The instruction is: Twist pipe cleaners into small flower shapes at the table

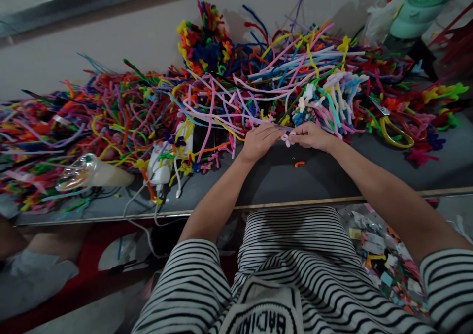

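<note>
Between my two hands is a small pale pink pipe-cleaner flower (288,139) with looped petals. My right hand (312,136) is closed, its thumb and fingers pinching the flower's right side. From the left, my left hand (259,142) has its fingers bent together at the flower's other edge and grips it too. A purple stem runs just behind the fingertips, partly hidden by them. On the grey table below my hands lies a short orange pipe-cleaner piece (299,164).
Heaps of coloured pipe cleaners (121,97) line the wall side. Yellow-handled scissors (395,134) lie to the right. A white power strip (159,169) with cables and a bottle lying on its side (107,171) are on the left. A person's leg (44,270) shows at lower left.
</note>
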The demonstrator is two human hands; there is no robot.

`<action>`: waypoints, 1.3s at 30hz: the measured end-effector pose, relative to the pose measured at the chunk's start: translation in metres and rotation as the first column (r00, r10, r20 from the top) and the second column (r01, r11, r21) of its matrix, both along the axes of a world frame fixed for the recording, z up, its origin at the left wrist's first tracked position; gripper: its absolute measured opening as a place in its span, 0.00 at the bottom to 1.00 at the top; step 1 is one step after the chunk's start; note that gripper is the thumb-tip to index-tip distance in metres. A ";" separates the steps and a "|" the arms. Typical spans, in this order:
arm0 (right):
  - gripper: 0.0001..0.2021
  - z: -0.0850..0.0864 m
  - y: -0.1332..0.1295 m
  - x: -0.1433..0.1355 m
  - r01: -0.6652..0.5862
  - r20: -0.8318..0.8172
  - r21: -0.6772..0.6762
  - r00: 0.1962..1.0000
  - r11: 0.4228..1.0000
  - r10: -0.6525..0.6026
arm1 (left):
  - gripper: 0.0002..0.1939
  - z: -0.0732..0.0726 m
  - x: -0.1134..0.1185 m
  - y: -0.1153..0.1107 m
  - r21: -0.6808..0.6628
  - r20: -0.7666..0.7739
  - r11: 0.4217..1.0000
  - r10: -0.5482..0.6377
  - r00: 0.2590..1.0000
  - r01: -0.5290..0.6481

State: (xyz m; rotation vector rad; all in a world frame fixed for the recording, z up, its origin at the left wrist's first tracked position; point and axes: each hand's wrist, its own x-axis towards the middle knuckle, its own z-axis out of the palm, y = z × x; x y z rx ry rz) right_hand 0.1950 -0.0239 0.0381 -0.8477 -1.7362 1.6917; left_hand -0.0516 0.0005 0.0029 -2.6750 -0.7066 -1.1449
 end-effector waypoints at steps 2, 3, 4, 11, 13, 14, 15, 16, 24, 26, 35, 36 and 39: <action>0.24 -0.001 0.000 0.000 -0.005 -0.022 -0.004 1.000 1.000 0.005 | 0.14 0.000 -0.001 -0.001 0.023 0.009 1.000 -0.006 1.000 0.006; 0.25 -0.002 0.001 0.000 -0.010 -0.032 -0.005 0.999 1.000 0.010 | 0.14 0.002 -0.002 -0.003 0.041 0.002 0.999 -0.005 1.000 0.005; 0.25 -0.003 0.002 0.000 -0.014 -0.041 -0.005 0.999 1.000 0.014 | 0.14 0.004 -0.003 -0.005 0.060 -0.014 0.998 -0.001 1.000 0.002; 0.24 -0.008 0.008 0.003 -0.047 -0.051 -0.022 0.998 0.999 0.046 | 0.16 0.025 -0.010 -0.019 0.148 -0.145 0.989 -0.004 0.989 0.025; 0.24 -0.007 0.008 0.004 -0.072 -0.048 -0.015 0.996 0.997 0.071 | 0.17 0.028 -0.009 -0.021 0.168 -0.168 0.985 -0.001 0.986 0.029; 0.24 -0.006 0.007 0.004 -0.087 -0.049 -0.015 0.995 0.996 0.086 | 0.17 0.030 -0.009 -0.022 0.175 -0.175 0.984 0.000 0.985 0.031; 0.24 -0.005 0.007 0.004 -0.103 -0.051 -0.019 0.993 0.995 0.102 | 0.17 0.031 -0.008 -0.023 0.178 -0.182 0.983 0.000 0.983 0.033; 0.24 -0.005 0.007 0.005 -0.120 -0.055 -0.025 0.991 0.992 0.119 | 0.17 0.032 -0.007 -0.024 0.181 -0.191 0.983 0.002 0.982 0.034; 0.27 -0.003 0.003 0.000 -0.015 0.018 0.134 1.000 0.991 0.013 | 0.12 0.032 0.001 -0.025 0.161 -0.209 0.987 0.014 0.978 0.020; 0.25 -0.002 -0.001 -0.004 0.104 0.098 0.295 0.985 0.950 -0.139 | 0.12 0.030 0.007 -0.025 0.091 -0.172 0.996 0.026 0.985 -0.010; 0.14 -0.002 -0.019 -0.020 0.301 0.147 0.780 0.764 0.548 -0.628 | 0.22 0.011 0.036 -0.019 -0.671 0.381 0.739 0.279 0.882 0.056; 0.15 -0.002 -0.018 -0.019 0.328 0.133 0.753 0.773 0.571 -0.620 | 0.22 0.011 0.035 -0.018 -0.675 0.381 0.736 0.279 0.881 0.059; 0.20 -0.003 -0.013 -0.014 0.384 0.084 0.608 0.839 0.695 -0.538 | 0.20 0.015 0.023 -0.016 -0.476 0.260 0.878 0.188 0.947 -0.044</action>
